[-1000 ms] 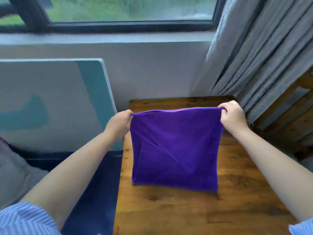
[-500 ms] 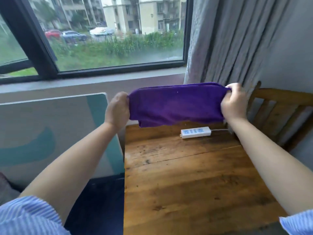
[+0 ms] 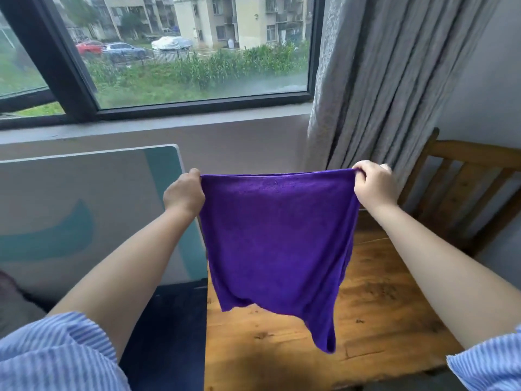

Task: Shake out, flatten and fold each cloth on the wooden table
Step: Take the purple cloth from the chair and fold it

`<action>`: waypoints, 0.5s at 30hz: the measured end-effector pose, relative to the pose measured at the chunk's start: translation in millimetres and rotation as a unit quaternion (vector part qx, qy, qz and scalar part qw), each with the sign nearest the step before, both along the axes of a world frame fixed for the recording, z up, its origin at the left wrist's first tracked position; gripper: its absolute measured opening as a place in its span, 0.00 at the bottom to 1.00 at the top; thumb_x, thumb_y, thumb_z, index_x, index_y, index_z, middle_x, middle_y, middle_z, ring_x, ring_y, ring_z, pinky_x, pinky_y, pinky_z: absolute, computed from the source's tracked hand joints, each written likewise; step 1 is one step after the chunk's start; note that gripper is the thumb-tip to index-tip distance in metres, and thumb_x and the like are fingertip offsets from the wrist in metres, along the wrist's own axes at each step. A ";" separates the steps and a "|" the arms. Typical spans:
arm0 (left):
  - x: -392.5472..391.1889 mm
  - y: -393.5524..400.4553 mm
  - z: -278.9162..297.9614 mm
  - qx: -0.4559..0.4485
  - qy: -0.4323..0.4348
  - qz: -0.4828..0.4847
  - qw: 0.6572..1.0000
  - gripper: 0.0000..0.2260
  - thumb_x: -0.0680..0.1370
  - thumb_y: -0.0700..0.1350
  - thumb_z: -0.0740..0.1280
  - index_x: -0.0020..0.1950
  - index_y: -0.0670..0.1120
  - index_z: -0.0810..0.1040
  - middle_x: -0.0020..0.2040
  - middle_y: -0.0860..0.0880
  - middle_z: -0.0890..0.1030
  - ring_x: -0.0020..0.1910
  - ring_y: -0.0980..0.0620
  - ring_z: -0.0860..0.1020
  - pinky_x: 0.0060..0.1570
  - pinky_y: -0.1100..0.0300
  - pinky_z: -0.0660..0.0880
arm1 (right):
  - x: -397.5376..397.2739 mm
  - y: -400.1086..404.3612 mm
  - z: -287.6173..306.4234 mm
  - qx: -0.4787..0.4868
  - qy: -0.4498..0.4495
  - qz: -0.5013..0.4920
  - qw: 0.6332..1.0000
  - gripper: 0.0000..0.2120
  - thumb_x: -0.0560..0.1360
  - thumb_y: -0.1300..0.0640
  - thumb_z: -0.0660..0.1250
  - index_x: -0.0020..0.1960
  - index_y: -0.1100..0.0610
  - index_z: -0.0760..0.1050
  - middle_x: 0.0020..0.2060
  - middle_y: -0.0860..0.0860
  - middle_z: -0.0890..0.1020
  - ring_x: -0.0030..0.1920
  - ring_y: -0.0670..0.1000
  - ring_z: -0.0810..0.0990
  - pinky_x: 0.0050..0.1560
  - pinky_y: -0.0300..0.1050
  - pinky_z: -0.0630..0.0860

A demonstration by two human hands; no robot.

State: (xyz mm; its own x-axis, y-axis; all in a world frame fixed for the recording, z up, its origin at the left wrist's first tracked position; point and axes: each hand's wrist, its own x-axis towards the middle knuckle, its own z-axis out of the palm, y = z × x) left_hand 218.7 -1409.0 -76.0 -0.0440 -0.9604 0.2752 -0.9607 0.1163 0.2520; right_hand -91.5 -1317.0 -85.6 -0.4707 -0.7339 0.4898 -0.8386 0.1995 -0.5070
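Purple terry cloth (image 3: pixel 277 238) pinched at top corners by left hand (image 3: pixel 183 193) and right hand (image 3: pixel 372 185), fingers curled tight; hangs above wooden table (image 3: pixel 380 300), six-o'clock hem uneven. Advise one brisk snap, grip held.

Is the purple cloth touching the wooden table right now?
Apart. The head view shows both hands, left and right, holding the purple cloth up by its top corners, with its bottom edge hanging clear above the wooden table.

The tabletop (image 3: pixel 375 314) is bare brown wood, planks running left to right, with dark knots and scuffs. Its left edge drops to a dark floor. A thin pale cable (image 3: pixel 372 240) lies near its far right side, partly hidden.
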 end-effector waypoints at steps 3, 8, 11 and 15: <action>3.4 -9.7 -11.2 0.068 0.040 0.034 0.996 0.11 0.79 0.36 0.51 0.57 0.37 0.70 0.58 0.35 0.75 0.57 0.36 0.74 0.52 0.49 0.71 | 6.2 -17.0 -11.5 0.092 -0.043 0.024 0.995 0.12 0.75 0.64 0.58 0.52 0.63 0.78 0.52 0.64 0.81 0.55 0.63 0.76 0.52 0.49 0.71; 2.2 -33.4 -3.2 0.032 0.174 0.031 0.984 0.11 0.80 0.35 0.52 0.56 0.32 0.70 0.56 0.31 0.75 0.56 0.35 0.73 0.51 0.50 0.68 | 14.0 -53.1 8.0 0.039 -0.130 0.023 0.990 0.15 0.72 0.70 0.56 0.52 0.65 0.79 0.51 0.64 0.81 0.54 0.61 0.77 0.53 0.44 0.70; 0.1 -43.1 10.8 -0.048 0.229 0.004 0.972 0.12 0.81 0.36 0.53 0.56 0.30 0.71 0.55 0.30 0.74 0.55 0.35 0.72 0.50 0.54 0.63 | 12.1 -68.6 25.6 -0.031 -0.128 0.026 0.991 0.15 0.73 0.70 0.56 0.53 0.67 0.78 0.52 0.64 0.81 0.55 0.61 0.77 0.54 0.44 0.67; 8.5 -38.0 -6.1 -0.093 0.236 -0.024 0.967 0.11 0.80 0.35 0.55 0.52 0.29 0.73 0.52 0.31 0.75 0.52 0.36 0.72 0.49 0.57 0.62 | 4.5 -69.1 11.0 -0.042 -0.116 0.069 0.990 0.13 0.73 0.71 0.57 0.52 0.67 0.78 0.50 0.64 0.81 0.52 0.61 0.77 0.45 0.37 0.64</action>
State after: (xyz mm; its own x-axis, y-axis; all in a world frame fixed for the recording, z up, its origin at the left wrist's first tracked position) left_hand 227.2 -1447.0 -82.1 0.0850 -0.8921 0.4438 -0.7367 0.2436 0.6308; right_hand -87.0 -1386.1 -74.6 -0.4757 -0.7605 0.4421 -0.7144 0.0408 -0.6985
